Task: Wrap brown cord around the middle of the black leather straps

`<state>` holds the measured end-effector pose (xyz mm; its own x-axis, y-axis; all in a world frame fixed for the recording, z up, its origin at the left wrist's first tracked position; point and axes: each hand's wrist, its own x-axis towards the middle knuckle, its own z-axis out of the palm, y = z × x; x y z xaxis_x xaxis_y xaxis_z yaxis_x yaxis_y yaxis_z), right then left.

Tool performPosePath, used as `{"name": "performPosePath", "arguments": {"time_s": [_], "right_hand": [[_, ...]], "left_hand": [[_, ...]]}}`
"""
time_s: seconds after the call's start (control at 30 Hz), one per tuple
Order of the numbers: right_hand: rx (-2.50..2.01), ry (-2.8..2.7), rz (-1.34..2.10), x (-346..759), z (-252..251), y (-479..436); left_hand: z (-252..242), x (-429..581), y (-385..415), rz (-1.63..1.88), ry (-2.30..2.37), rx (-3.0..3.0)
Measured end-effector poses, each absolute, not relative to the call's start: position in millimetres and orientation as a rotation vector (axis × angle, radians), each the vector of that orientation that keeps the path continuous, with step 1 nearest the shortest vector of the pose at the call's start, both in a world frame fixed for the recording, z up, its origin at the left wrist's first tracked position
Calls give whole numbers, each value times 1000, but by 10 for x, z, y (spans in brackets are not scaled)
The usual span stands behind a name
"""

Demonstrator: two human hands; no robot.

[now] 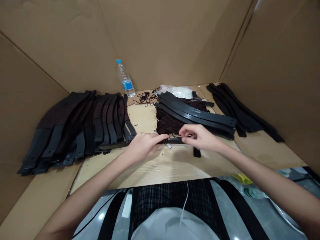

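Note:
My left hand is closed over a long, dark, slightly curved strip near the middle of the table, its index finger stretched along the top. A small pale tab sticks out under the strip by that fingertip. My right hand is at the strip's other side, thumb and fingers pinched together; what lies between them is too small to make out. Just behind both hands is a bundle of dark brown cord. Several bare black curved strips lie across the bundle.
Overlapping strips with brown middles fill the left side. More black strips lie at the right. At the back are a water bottle, loose cord ends and a clear plastic bag. Cardboard walls surround the table.

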<state>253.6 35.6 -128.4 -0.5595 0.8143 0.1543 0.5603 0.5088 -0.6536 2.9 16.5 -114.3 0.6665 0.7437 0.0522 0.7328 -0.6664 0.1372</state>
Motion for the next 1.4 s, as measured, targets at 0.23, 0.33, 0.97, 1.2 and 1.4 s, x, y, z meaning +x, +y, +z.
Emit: {"name": "performPosePath", "arguments": {"time_s": [0.23,0.33,0.97,1.2,1.4], "right_hand": [[-902,-2717,229,2331,-1359,918],[-818,-2885,-30,2173,-1454,1033],[-953,-2843,-415,2208,-1484,1146],[-932,-2829,-419,2234,-1549,1157],[-982,-2779,-361,2217,-1595,1141]], "left_hand": [[-1179,71,123,195,1165,2545],[-1168,105,99,162,1153,2460],[-1080,-49,102,57,1143,2282],[-952,-549,180,186,1197,2272],[-705,-885,295,334,1463,2241]]}}
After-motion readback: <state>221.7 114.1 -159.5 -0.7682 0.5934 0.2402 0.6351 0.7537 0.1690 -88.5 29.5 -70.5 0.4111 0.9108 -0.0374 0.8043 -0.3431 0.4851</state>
